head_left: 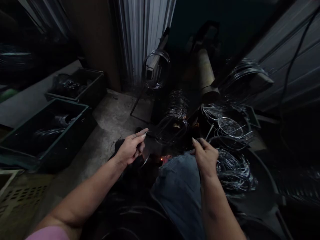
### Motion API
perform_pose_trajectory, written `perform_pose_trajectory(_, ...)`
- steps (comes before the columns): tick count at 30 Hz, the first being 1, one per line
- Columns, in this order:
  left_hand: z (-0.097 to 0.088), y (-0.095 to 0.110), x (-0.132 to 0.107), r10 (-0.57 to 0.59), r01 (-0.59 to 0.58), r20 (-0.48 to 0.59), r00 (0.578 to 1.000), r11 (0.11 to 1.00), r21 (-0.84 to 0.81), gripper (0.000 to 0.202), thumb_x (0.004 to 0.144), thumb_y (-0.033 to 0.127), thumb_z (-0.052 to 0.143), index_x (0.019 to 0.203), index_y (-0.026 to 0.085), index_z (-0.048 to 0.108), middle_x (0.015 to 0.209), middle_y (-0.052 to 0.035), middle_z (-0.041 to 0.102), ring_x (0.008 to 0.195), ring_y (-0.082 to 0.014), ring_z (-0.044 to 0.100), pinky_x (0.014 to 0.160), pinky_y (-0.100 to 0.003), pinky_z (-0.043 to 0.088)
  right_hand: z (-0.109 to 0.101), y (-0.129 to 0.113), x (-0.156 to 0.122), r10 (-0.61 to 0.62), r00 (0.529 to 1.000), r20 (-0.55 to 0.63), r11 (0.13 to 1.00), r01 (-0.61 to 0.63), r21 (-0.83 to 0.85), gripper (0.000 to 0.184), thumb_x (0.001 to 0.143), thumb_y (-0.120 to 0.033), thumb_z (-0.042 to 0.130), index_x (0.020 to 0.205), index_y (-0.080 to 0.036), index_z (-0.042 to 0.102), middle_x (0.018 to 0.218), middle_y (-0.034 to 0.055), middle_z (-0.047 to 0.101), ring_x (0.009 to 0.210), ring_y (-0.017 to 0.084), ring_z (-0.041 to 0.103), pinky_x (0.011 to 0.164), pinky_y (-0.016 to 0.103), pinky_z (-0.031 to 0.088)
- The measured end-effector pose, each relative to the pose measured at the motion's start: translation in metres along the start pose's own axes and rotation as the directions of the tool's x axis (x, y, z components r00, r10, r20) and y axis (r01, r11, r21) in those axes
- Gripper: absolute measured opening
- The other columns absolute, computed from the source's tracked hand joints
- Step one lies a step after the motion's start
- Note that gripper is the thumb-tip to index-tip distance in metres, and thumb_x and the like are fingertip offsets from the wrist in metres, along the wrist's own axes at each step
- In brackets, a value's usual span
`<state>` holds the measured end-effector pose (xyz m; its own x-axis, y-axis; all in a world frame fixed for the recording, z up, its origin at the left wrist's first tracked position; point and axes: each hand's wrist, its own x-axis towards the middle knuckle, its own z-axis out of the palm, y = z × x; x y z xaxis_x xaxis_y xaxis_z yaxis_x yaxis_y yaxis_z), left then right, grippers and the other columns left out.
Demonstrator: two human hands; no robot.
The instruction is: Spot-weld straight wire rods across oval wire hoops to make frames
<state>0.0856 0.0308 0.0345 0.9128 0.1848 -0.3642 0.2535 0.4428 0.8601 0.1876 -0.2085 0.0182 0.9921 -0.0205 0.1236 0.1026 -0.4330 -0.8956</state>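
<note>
My left hand [131, 148] is closed in a pinch, thumb against forefinger. The end of a thin, dark wire [149, 133] shows at its fingertips; how far it runs is lost in the dark. To the right, my right hand [206, 155] is closed too, thumb pressed on curled fingers above the knee of my blue jeans [181, 186]. What it grips, if anything, is hidden. Ahead of both hands stands a stack of coiled wire rings [177, 105]. Beside the right hand lies a heap of shiny wire loops [235, 171]. Small orange sparks glow low between the hands.
On the left, a green-edged crate [86, 111] and a second crate [96, 74] hold wire pieces. A wire coil [157, 86] hangs on a bar ahead. To the right, a round tub [268, 173] carries the wire heap. A cylinder [206, 68] stands behind.
</note>
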Motion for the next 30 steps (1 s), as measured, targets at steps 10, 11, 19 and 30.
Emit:
perform_pose_trajectory(10, 0.000, 0.006, -0.031, -0.122, 0.178, 0.215, 0.969, 0.947, -0.266, 0.040, 0.080, 0.024, 0.051, 0.119, 0.016, 0.052, 0.039, 0.0081, 0.040, 0.027, -0.0016, 0.023, 0.035, -0.016, 0.024, 0.053, 0.007, -0.075, -0.133, 0.916, 0.380, 0.988, 0.151, -0.019, 0.027, 0.076, -0.038, 0.056, 0.088, -0.018, 0.069, 0.084, 0.0077, 0.067, 0.078, 0.023, 0.060, 0.073, 0.034, 0.045)
perform_pose_trajectory(11, 0.000, 0.007, -0.032, -0.121, 0.175, 0.195, 0.973, 0.942, -0.288, 0.042, 0.080, 0.021, 0.052, 0.121, 0.018, 0.050, 0.043, 0.0072, 0.044, 0.029, -0.0016, 0.027, 0.036, -0.016, 0.026, 0.052, 0.007, -0.074, -0.117, 0.918, 0.380, 0.992, 0.123, 0.007, 0.026, 0.077, -0.038, 0.055, 0.086, -0.019, 0.069, 0.082, 0.0068, 0.067, 0.077, 0.023, 0.060, 0.072, 0.033, 0.045)
perform_pose_trajectory(19, 0.005, -0.018, -0.036, -0.196, 0.237, 0.174, 0.965, 0.939, -0.252, 0.060, 0.070, 0.012, 0.061, 0.125, 0.026, 0.045, 0.064, 0.0018, 0.058, 0.038, -0.0023, 0.042, 0.044, -0.018, 0.034, 0.019, 0.006, -0.066, -0.036, 0.952, 0.304, 0.999, 0.043, -0.017, 0.027, 0.076, -0.039, 0.057, 0.087, -0.017, 0.068, 0.080, 0.0055, 0.065, 0.076, 0.021, 0.058, 0.070, 0.030, 0.043)
perform_pose_trajectory(30, 0.014, -0.015, -0.051, -0.173, 0.339, 0.493, 0.853, 0.901, -0.271, 0.043, 0.075, 0.016, 0.049, 0.118, 0.017, 0.054, 0.047, 0.0045, 0.050, 0.026, 0.0018, 0.016, 0.034, -0.015, 0.018, 0.067, 0.032, -0.089, -0.072, 0.803, 0.591, 0.993, 0.000, 0.120, 0.025, 0.075, -0.039, 0.056, 0.083, -0.018, 0.066, 0.071, 0.0012, 0.061, 0.067, 0.017, 0.054, 0.061, 0.025, 0.042)
